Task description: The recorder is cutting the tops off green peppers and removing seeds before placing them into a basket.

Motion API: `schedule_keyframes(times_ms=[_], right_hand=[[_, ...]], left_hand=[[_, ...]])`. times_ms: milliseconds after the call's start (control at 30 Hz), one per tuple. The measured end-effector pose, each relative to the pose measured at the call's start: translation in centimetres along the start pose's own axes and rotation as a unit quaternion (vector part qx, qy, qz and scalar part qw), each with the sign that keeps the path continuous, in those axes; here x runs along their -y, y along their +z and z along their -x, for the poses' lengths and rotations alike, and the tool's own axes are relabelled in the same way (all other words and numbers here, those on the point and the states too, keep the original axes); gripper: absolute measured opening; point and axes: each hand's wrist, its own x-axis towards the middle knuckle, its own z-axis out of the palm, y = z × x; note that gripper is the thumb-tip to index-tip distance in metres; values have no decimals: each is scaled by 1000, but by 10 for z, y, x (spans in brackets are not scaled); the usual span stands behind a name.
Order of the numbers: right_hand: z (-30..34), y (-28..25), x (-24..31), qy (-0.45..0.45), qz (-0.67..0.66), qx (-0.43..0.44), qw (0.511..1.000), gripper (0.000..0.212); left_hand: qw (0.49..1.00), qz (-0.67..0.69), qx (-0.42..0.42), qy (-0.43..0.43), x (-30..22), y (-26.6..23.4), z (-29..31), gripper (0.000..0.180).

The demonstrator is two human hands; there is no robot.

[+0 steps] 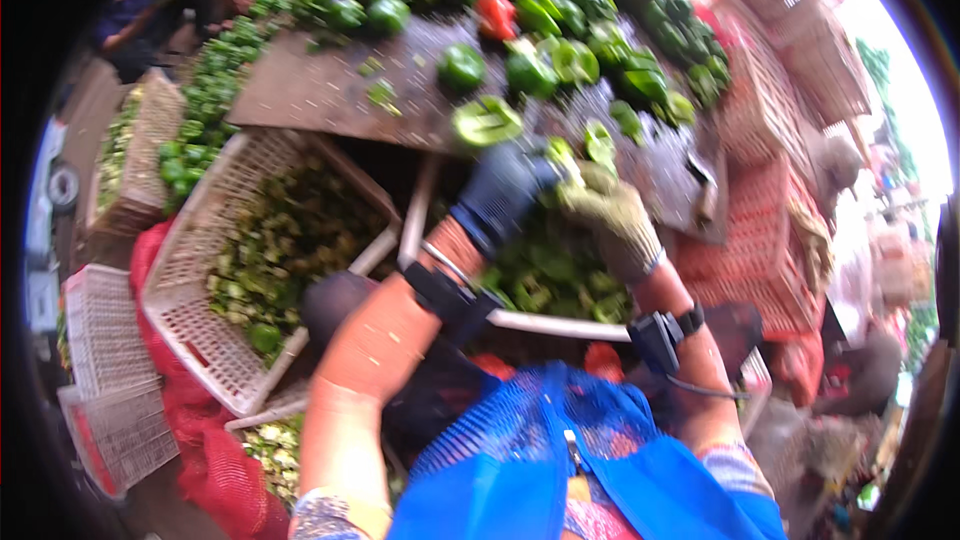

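head view: at centre frame the left hand point(503, 195), in a dark glove, and the right hand point(612, 225), in a tan knit glove, meet on a green pepper piece point(572, 162) at the board's near edge; motion blur hides the fingers, so how tightly each closes i cannot tell. the piece looks light, waxy, hollow and crisp, best pinched by its cut rim. the board point(320, 90) is dark, wet and scarred. at left, a pale latticed plastic crate point(185, 270) holds trimmings.
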Motion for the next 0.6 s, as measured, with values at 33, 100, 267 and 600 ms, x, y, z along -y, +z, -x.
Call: schedule_keyframes(times_ms=[33,100,267,600], right_hand=[[-2,12,-1,-9,-66,3,998,37],[-4,18,-7,-45,-115,2,992,34],[-2,66,0,-42,-117,-21,992,19],[-35,17,-7,-269,589,136,750,30]], left_hand=[[948,-277,-9,155,3,-1,2,14],[992,-19,-69,-106,-29,7,0,17],[970,1,-114,-215,-43,-4,27,24],[907,-376,-188,-29,-59,-86,37,3]])
